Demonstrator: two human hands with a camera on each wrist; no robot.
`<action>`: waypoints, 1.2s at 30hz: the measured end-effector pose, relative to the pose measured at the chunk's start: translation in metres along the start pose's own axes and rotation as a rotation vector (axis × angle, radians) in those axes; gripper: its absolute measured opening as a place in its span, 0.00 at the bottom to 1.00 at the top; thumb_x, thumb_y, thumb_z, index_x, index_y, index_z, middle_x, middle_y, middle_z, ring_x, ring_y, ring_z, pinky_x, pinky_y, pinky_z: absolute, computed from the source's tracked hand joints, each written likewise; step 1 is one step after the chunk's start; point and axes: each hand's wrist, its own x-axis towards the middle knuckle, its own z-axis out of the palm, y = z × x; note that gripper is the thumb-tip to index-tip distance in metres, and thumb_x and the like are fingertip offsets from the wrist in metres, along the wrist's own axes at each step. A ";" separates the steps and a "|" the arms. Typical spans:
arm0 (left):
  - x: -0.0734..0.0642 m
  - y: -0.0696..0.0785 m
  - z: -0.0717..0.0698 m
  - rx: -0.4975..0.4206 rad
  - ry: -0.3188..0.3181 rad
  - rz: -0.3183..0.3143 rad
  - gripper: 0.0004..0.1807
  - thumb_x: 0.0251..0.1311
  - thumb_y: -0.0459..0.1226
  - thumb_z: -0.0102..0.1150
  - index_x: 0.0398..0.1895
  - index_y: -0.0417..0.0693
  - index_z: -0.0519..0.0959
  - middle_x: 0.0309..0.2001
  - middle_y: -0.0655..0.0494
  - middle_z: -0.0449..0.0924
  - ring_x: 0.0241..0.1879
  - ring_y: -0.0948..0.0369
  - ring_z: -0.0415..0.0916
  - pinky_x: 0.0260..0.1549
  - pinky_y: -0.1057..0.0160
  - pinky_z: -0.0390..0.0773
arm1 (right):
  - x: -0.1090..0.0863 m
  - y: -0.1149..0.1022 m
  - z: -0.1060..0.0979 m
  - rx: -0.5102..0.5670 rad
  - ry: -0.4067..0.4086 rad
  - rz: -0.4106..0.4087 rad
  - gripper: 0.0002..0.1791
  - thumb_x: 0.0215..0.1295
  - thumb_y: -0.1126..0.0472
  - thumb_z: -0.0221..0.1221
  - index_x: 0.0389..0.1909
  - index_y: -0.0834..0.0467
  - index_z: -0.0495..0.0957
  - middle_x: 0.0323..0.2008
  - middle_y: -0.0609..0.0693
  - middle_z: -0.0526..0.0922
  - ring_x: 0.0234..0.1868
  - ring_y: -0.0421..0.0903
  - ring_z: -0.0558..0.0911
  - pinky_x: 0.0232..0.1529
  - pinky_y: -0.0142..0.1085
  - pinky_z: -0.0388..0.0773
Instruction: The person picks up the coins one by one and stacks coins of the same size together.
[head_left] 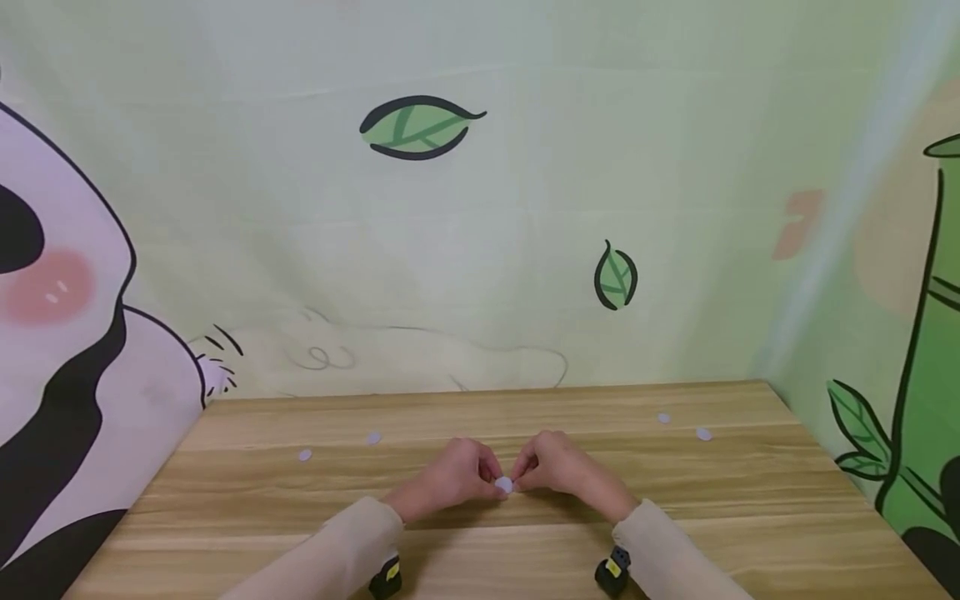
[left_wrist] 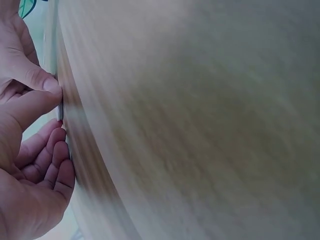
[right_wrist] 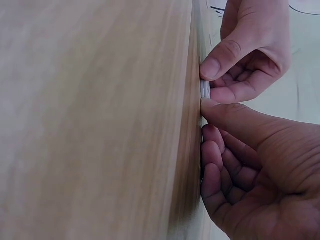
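Observation:
Between my two hands is a small white round disc (head_left: 504,484) low over the wooden table. My left hand (head_left: 457,471) pinches its left edge with thumb and fingertips. From the other side, my right hand (head_left: 558,465) pinches the right edge, its other fingers curled in. In the right wrist view the disc's white edge (right_wrist: 205,89) shows between the two thumbs, with faint lines along it like thin layers. The left wrist view has the disc's rim (left_wrist: 60,111) edge-on, mostly hidden behind the thumbs.
Two white discs lie on the left of the table, one nearer (head_left: 305,455) and one farther back (head_left: 374,438). Two more sit at the back right, a far disc (head_left: 663,418) and a nearer disc (head_left: 703,434). A printed cloth backdrop (head_left: 480,250) rises behind the table (head_left: 487,542).

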 end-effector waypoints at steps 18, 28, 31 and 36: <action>-0.005 -0.003 0.001 -0.039 0.022 0.042 0.09 0.49 0.32 0.78 0.32 0.38 0.86 0.25 0.59 0.80 0.28 0.68 0.73 0.28 0.70 0.73 | -0.001 0.002 0.003 -0.001 -0.013 0.030 0.03 0.56 0.67 0.73 0.29 0.58 0.87 0.25 0.42 0.85 0.27 0.35 0.77 0.31 0.29 0.76; -0.002 0.000 0.003 -0.042 0.030 -0.011 0.07 0.50 0.32 0.77 0.29 0.40 0.86 0.22 0.62 0.78 0.25 0.69 0.71 0.25 0.71 0.71 | -0.002 -0.003 0.002 -0.003 -0.014 0.028 0.03 0.55 0.68 0.73 0.29 0.60 0.87 0.24 0.43 0.84 0.26 0.36 0.75 0.29 0.29 0.73; -0.003 -0.001 0.003 -0.045 0.029 -0.006 0.07 0.50 0.32 0.77 0.29 0.40 0.86 0.22 0.62 0.78 0.24 0.69 0.70 0.25 0.71 0.70 | -0.001 -0.006 0.002 -0.013 -0.014 0.045 0.03 0.55 0.68 0.73 0.29 0.60 0.87 0.23 0.43 0.83 0.25 0.36 0.74 0.29 0.28 0.72; -0.002 -0.002 0.002 -0.034 0.031 0.020 0.07 0.49 0.32 0.78 0.29 0.42 0.86 0.22 0.63 0.78 0.24 0.70 0.70 0.25 0.71 0.71 | 0.001 -0.010 0.003 -0.034 -0.008 0.065 0.04 0.54 0.69 0.73 0.28 0.60 0.87 0.22 0.43 0.82 0.25 0.36 0.74 0.29 0.29 0.72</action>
